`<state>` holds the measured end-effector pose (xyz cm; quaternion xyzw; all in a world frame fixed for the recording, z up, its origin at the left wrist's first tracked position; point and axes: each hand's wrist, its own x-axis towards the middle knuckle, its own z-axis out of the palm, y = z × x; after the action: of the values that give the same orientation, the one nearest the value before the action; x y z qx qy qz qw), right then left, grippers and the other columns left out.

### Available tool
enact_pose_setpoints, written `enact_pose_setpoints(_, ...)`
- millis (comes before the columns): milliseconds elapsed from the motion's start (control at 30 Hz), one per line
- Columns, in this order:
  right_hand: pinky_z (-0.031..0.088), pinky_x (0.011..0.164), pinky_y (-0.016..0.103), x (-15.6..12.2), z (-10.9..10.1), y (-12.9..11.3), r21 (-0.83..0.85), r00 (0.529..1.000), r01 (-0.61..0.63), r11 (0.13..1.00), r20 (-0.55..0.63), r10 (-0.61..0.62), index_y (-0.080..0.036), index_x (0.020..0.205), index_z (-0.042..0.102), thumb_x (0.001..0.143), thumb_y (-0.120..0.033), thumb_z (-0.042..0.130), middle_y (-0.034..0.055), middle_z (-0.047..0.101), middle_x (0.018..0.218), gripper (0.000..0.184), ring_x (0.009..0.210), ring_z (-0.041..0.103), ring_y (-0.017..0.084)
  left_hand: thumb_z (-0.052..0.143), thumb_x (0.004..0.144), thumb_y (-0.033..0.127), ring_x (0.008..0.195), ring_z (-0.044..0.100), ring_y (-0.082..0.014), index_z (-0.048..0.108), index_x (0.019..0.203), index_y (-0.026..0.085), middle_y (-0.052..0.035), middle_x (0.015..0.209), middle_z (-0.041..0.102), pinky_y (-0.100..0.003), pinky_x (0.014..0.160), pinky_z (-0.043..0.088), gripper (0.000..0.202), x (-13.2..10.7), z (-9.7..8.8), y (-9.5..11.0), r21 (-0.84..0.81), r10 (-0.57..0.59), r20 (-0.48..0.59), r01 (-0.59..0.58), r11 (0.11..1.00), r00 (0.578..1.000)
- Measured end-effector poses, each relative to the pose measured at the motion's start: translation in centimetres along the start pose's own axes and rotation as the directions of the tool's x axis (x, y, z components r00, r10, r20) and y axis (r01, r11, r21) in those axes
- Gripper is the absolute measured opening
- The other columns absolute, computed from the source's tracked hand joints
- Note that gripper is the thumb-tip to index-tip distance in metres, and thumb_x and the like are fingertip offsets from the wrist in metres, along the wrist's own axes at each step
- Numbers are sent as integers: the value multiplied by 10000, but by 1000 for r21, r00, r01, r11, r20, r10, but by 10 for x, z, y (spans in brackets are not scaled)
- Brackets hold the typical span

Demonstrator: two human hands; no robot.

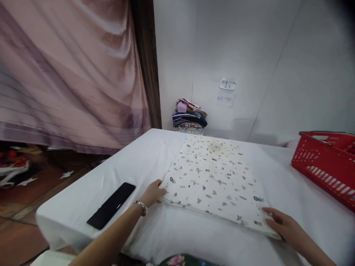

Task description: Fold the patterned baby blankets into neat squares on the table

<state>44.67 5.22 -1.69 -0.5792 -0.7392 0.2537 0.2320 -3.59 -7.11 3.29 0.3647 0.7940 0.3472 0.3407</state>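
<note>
A folded white cloth with small printed motifs lies flat on the white-covered table. My left hand, a bracelet on its wrist, grips the cloth's near left corner with fingers curled under the edge. At the near right corner, the fingers of my right hand lie on the cloth's edge, bent over it and holding it.
A black phone lies on the table left of my left hand. A red plastic basket stands at the right edge. A stack of folded clothes sits against the far wall. A pink curtain hangs at the left.
</note>
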Motion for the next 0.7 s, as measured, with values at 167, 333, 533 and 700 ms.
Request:
enact_pose_setpoints(167,506,649,371,1,10,5,-154,997,-7,988,79,20,-250,940,686,639,-473,523,49,646,683,409,665,630,271,598,680,365,609,562,-145,512,1005,206,-40,880,595,-222,440,425,372,-8,7,-10,-4,12,-85,-12,1000,996)
enact_pose_setpoints(333,491,811,378,12,6,-53,-158,975,223,962,18,-223,-248,994,661,736,-491,480,84,621,1089,398,972,592,278,612,699,395,598,529,-123,546,996,190,-24,827,560,-221,473,429,366,-13,9,-13,-148,52,-210,-85,985,976)
enact_pose_setpoints(533,491,763,314,12,52,-184,238,781,398,886,419,-463,-261,1036,645,830,-438,474,50,646,1061,321,942,595,220,656,695,325,585,532,-105,553,922,165,-17,761,567,-224,507,450,297,-23,15,-12,-660,-107,-119,2,751,987)
enact_pose_setpoints(700,470,731,293,21,131,-259,436,676,447,781,407,-614,-215,993,645,806,-382,527,50,642,968,277,881,586,189,585,758,356,588,553,-105,550,864,171,-4,709,554,-257,571,493,216,-28,20,-15,-759,-119,-88,11,651,989)
